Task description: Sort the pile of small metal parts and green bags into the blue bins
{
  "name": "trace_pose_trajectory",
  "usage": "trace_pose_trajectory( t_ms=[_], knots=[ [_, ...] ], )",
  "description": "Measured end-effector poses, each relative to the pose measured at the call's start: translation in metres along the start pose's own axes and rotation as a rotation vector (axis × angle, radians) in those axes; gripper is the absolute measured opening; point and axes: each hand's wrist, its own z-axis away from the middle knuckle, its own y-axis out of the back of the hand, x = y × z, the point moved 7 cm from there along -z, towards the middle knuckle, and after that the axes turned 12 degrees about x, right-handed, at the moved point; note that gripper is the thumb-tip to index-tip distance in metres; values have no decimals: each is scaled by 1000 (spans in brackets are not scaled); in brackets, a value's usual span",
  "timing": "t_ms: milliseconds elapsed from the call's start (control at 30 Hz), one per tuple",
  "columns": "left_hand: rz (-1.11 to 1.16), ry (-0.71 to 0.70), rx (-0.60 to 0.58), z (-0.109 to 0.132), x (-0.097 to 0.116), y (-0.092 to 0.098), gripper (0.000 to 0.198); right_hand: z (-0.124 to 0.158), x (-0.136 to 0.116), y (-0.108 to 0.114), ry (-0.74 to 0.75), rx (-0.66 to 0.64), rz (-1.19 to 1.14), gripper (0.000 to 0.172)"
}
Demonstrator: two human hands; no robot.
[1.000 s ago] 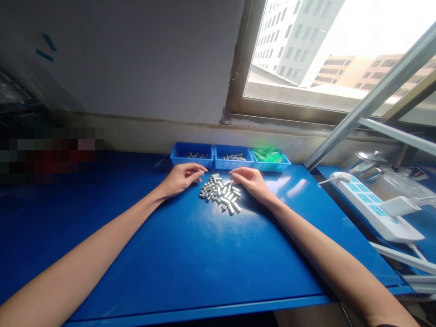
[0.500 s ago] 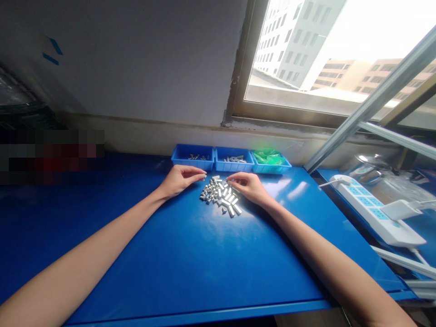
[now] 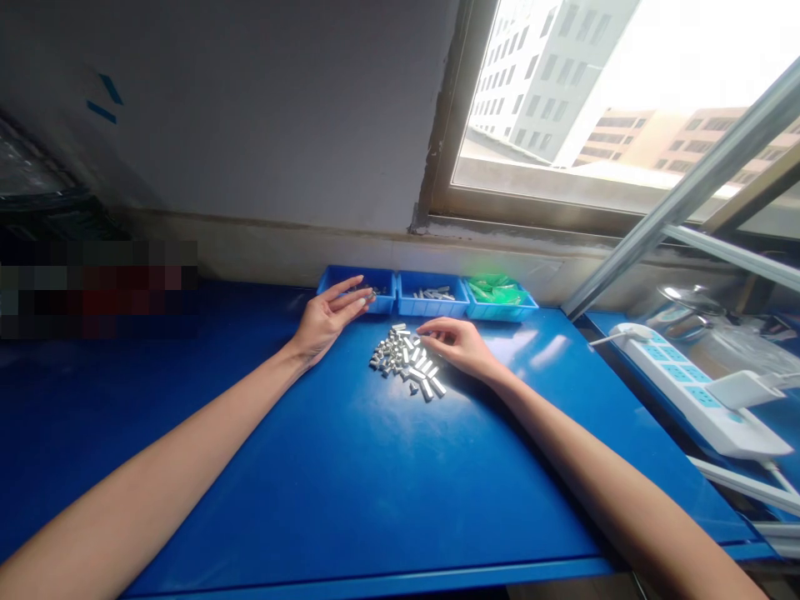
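Note:
My left hand (image 3: 328, 321) reaches over the front of the left blue bin (image 3: 325, 282), fingers spread apart. Small metal parts show behind its fingertips, and no held piece can be made out. My right hand (image 3: 459, 343) is at the right edge of a pile of small metal parts (image 3: 393, 354), thumb and fingertips pinched together. Whatever lies between those fingertips is too small to make out. Short silvery cylinders (image 3: 426, 387) and smaller screw-like pieces make up the pile on the blue table (image 3: 350, 483).
Against the wall, a middle blue bin (image 3: 431, 308) holds longer metal pieces and a right blue bin (image 3: 500, 312) holds green plastic bags (image 3: 497, 289). A metal frame (image 3: 681, 187) and a white power strip (image 3: 706, 408) with plugs stand at the right.
My left hand has moved up from beside the pile to the left bin, and its pinched fingers have spread. My right hand stays at the pile with little movement.

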Motion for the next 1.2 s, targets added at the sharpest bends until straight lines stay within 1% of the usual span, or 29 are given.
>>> trace_pose_trajectory(
  t_ms=[67,233,300,367,433,467,533,567,600,667,767,967,1033,1067,1167,1200],
  knots=[
    [-20,-10,-4,0,0,1,77,0,-2,0,17,-18,-1,23],
    [-109,-74,8,-4,-5,5,64,0,-1,-1,37,-37,11,22],
    [-185,-109,3,-3,-5,5,56,0,-1,-1,40,-37,15,22],
    [-317,-181,-25,1,-2,2,44,0,-2,0,38,-34,11,21],
    [-479,-308,-115,7,4,-9,31,0,-3,0,37,-32,7,21],
    [-554,-381,-195,12,5,-17,29,0,-4,0,37,-31,7,21],
    [-671,-495,-385,21,3,-33,38,0,-5,0,37,-29,8,21],
    [-714,-522,-469,24,-1,-40,44,0,-6,1,37,-26,9,21],
    [-751,-533,-530,25,-5,-44,49,1,-6,1,36,-26,9,22],
    [-810,-535,-582,24,-12,-47,52,1,-6,1,34,-28,10,22],
    [-848,-571,-574,22,-15,-47,48,0,-5,0,35,-30,6,22],
    [-941,-645,-383,23,-5,-37,35,0,-2,-1,25,-25,-11,21],
    [-938,-668,-350,24,-2,-36,33,1,-1,-1,25,-21,-19,21],
    [-927,-676,-356,25,-2,-37,35,1,-1,-1,24,-19,-23,20],
    [-907,-674,-424,26,-6,-39,41,1,0,0,20,-16,-30,20],
    [-909,-665,-435,25,-8,-39,41,1,0,-1,19,-17,-30,20]
  ],
)
